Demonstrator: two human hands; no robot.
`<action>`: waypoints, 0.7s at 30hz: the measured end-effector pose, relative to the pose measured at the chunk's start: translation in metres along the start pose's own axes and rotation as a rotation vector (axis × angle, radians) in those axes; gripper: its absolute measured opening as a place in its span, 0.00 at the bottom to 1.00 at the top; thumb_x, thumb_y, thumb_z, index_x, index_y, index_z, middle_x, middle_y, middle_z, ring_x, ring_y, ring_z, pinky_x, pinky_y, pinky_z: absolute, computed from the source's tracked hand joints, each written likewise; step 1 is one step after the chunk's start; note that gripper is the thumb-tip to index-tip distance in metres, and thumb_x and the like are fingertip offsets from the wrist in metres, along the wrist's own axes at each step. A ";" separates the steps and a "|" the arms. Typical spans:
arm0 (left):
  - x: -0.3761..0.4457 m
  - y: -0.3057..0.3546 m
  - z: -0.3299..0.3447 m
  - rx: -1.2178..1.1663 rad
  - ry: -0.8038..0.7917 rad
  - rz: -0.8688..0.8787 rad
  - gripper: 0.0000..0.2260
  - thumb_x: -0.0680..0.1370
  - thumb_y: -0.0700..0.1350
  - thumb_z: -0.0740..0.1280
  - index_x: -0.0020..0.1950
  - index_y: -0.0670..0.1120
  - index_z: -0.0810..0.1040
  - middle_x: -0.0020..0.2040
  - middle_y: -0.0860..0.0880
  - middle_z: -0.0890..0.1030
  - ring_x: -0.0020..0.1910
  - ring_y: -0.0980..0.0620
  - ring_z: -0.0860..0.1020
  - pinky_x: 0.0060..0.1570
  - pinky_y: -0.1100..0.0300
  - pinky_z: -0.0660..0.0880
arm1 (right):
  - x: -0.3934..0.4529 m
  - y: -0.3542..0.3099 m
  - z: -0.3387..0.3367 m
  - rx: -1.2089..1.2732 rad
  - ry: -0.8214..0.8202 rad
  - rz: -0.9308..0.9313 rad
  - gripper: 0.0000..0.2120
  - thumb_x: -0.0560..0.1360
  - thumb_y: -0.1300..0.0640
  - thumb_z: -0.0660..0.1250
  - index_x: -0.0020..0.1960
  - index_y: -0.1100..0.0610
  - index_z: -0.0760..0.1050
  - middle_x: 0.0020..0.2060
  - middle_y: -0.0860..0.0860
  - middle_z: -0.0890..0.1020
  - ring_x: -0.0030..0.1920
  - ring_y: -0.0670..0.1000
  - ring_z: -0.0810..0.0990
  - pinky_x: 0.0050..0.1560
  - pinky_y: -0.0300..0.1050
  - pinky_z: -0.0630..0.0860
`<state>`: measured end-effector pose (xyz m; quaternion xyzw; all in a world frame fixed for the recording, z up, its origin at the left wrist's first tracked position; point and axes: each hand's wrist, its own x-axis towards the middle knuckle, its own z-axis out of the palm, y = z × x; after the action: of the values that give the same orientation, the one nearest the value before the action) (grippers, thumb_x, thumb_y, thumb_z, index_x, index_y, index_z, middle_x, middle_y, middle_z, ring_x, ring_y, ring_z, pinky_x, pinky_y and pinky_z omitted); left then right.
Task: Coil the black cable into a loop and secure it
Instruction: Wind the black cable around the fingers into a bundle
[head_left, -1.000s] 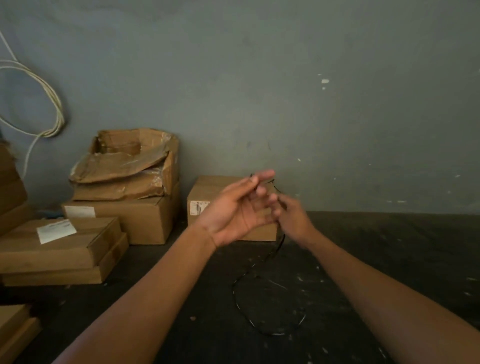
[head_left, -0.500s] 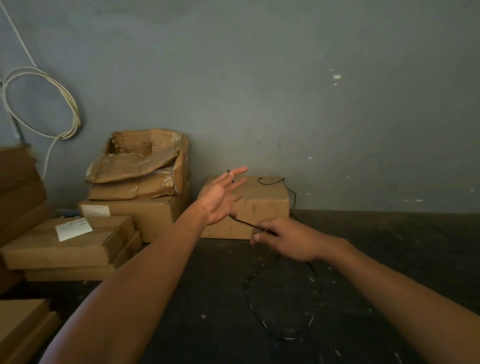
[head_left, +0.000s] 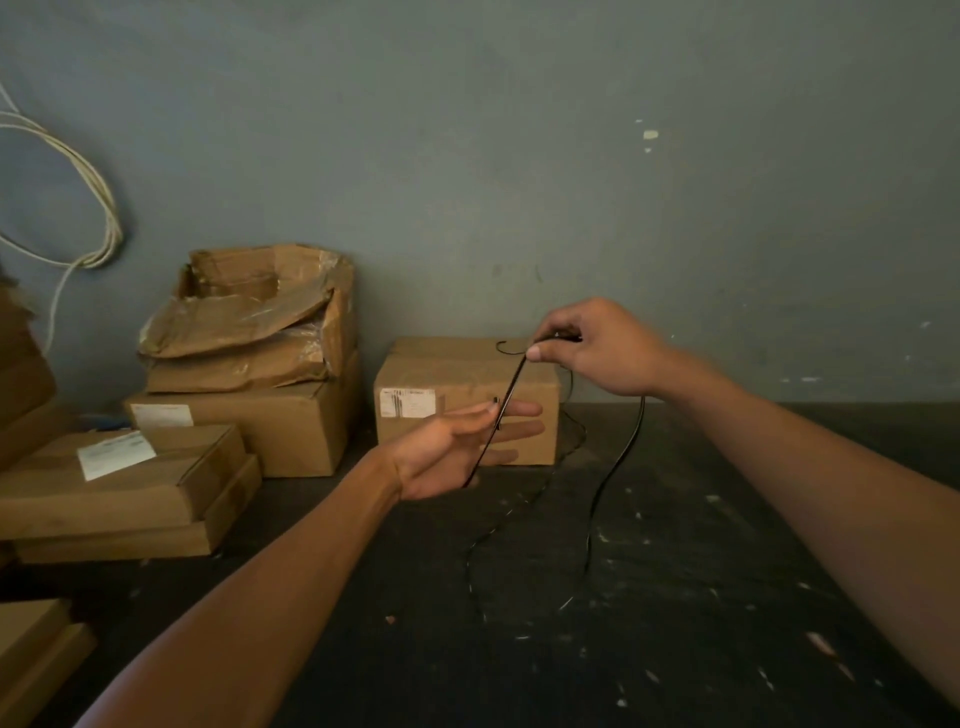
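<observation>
Since half a second ago the right hand (head_left: 597, 348) has risen from low over the floor to above the left hand (head_left: 457, 447), drawing the cable (head_left: 506, 395) taut. It pinches the cable between thumb and fingers. The left hand is open, palm up, fingers straight; the cable crosses its palm, gripped by nothing. From the right hand the cable hangs down and trails in a loose curve on the dark floor (head_left: 727, 597). A box (head_left: 431, 374) stands just behind the hands against the wall (head_left: 571, 182); more boxes (head_left: 234, 415) crowd the floor's left edge. The floor's right side lies open.
</observation>
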<state>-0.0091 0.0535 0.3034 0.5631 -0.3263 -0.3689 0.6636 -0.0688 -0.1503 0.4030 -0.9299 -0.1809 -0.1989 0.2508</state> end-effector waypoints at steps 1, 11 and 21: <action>-0.002 0.002 0.003 -0.018 -0.028 -0.010 0.17 0.82 0.51 0.56 0.68 0.50 0.75 0.72 0.47 0.74 0.68 0.52 0.74 0.58 0.55 0.69 | 0.001 0.002 0.000 0.005 0.012 -0.010 0.08 0.76 0.54 0.69 0.51 0.57 0.82 0.42 0.47 0.82 0.43 0.45 0.78 0.43 0.40 0.70; -0.010 0.011 0.012 -0.015 -0.290 -0.113 0.18 0.84 0.53 0.54 0.74 0.53 0.68 0.77 0.44 0.66 0.74 0.36 0.65 0.65 0.35 0.62 | -0.001 0.028 0.006 0.087 0.100 -0.001 0.08 0.77 0.52 0.68 0.52 0.54 0.83 0.45 0.45 0.83 0.48 0.45 0.79 0.50 0.41 0.73; -0.012 0.035 0.026 -0.072 -0.520 -0.027 0.22 0.83 0.53 0.54 0.78 0.55 0.61 0.78 0.42 0.62 0.74 0.31 0.60 0.66 0.30 0.59 | -0.020 0.051 0.047 0.145 0.158 -0.006 0.10 0.81 0.58 0.60 0.52 0.60 0.80 0.48 0.53 0.84 0.50 0.54 0.82 0.52 0.52 0.78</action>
<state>-0.0329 0.0539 0.3422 0.4297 -0.4647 -0.5215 0.5722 -0.0509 -0.1710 0.3365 -0.8902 -0.1774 -0.2587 0.3304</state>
